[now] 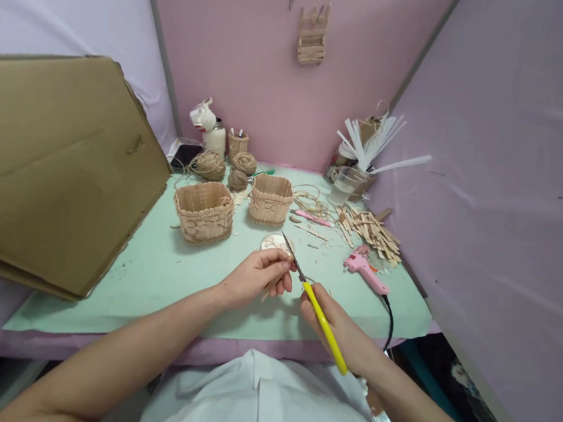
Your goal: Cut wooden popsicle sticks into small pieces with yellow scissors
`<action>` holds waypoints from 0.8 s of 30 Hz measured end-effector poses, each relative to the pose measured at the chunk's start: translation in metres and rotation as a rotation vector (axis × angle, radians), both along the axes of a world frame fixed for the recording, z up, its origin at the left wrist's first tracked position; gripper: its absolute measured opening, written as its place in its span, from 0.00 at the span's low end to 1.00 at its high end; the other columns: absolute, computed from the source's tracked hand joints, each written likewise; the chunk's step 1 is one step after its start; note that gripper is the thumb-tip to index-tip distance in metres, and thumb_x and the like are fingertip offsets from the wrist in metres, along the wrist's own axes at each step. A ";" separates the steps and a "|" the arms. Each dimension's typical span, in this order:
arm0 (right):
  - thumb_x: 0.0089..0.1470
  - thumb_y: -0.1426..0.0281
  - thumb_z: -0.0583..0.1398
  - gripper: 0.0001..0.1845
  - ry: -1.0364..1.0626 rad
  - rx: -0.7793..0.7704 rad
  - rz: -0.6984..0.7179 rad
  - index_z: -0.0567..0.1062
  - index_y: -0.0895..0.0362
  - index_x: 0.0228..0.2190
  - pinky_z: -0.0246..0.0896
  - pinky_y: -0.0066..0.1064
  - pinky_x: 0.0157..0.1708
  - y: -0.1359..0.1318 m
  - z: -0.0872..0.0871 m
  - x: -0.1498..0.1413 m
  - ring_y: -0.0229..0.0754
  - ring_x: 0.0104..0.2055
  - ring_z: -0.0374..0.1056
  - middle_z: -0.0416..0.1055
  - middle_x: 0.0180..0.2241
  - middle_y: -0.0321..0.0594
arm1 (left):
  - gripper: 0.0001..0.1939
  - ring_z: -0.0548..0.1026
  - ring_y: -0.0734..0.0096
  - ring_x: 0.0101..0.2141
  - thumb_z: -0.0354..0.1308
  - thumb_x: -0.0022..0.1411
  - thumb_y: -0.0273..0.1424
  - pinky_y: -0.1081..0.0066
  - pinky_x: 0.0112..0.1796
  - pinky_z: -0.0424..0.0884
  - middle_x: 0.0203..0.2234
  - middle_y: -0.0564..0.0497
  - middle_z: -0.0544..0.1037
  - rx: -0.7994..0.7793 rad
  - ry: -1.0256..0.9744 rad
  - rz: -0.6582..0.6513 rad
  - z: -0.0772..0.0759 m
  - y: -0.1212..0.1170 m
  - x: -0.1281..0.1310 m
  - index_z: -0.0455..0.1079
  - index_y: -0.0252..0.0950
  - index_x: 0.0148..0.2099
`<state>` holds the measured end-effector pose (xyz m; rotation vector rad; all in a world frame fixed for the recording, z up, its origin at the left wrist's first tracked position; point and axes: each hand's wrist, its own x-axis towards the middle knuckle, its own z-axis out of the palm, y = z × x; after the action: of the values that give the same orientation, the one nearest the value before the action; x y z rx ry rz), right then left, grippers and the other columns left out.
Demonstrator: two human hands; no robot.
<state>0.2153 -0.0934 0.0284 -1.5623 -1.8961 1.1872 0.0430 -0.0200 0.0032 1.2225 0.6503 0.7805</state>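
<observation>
In the middle of the table, my left hand [269,273] is closed in a pinch. A thin pale wooden strip [265,295] pokes out below its fingers, mostly hidden by them. My right hand [333,317] is wrapped around yellow-handled scissors [323,323], whose blades point up and to the left. The blades pass right beside the left fingertips; whether they touch the strip I cannot tell. Just beyond the left hand lies a round white dish [278,240] with small bits in it, partly covered by the fingers and blade.
Two small woven-looking baskets [203,213] stand behind the hands. Twine balls [209,164] sit at the back left. A pink glue gun [368,272], a heap of wooden strips [372,233] and a cup of clear liquid [344,185] are on the right. Large cardboard [59,167] leans at left.
</observation>
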 end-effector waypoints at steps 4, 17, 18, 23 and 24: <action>0.57 0.55 0.46 0.16 0.014 -0.056 0.001 0.59 0.54 0.29 0.54 0.30 0.29 -0.001 0.009 -0.001 0.36 0.28 0.51 0.54 0.27 0.32 | 0.12 0.68 0.79 0.18 0.53 0.57 0.37 0.80 0.17 0.60 0.19 0.51 0.73 -0.026 -0.014 -0.031 0.001 -0.002 0.000 0.65 0.31 0.35; 0.57 0.53 0.44 0.18 0.063 -0.074 -0.012 0.58 0.55 0.28 0.52 0.31 0.28 -0.003 0.000 -0.002 0.35 0.26 0.50 0.55 0.26 0.31 | 0.13 0.71 0.77 0.18 0.54 0.55 0.39 0.78 0.20 0.66 0.20 0.51 0.74 -0.088 -0.022 -0.015 0.003 -0.007 0.004 0.63 0.32 0.33; 0.57 0.53 0.44 0.18 0.064 -0.074 -0.013 0.57 0.55 0.28 0.52 0.30 0.28 -0.003 0.000 -0.002 0.35 0.26 0.50 0.55 0.25 0.31 | 0.13 0.71 0.77 0.18 0.55 0.55 0.39 0.78 0.21 0.66 0.20 0.51 0.74 -0.091 -0.026 -0.018 0.003 -0.007 0.004 0.63 0.32 0.32; 0.55 0.53 0.48 0.17 0.076 -0.106 -0.048 0.56 0.54 0.26 0.49 0.28 0.24 -0.004 -0.005 -0.002 0.34 0.24 0.48 0.52 0.22 0.29 | 0.13 0.71 0.77 0.19 0.55 0.56 0.39 0.77 0.22 0.67 0.21 0.51 0.74 -0.097 -0.043 -0.061 0.001 -0.007 0.003 0.65 0.32 0.33; 0.54 0.55 0.50 0.16 0.094 -0.106 -0.054 0.56 0.54 0.26 0.48 0.27 0.23 -0.005 -0.007 -0.002 0.34 0.23 0.48 0.52 0.22 0.29 | 0.13 0.71 0.77 0.20 0.54 0.56 0.39 0.77 0.22 0.67 0.21 0.50 0.75 -0.099 -0.046 -0.078 0.000 -0.007 0.003 0.65 0.32 0.33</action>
<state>0.2133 -0.0980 0.0215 -1.5723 -1.7470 1.3327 0.0459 -0.0266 0.0034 1.1302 0.5936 0.7010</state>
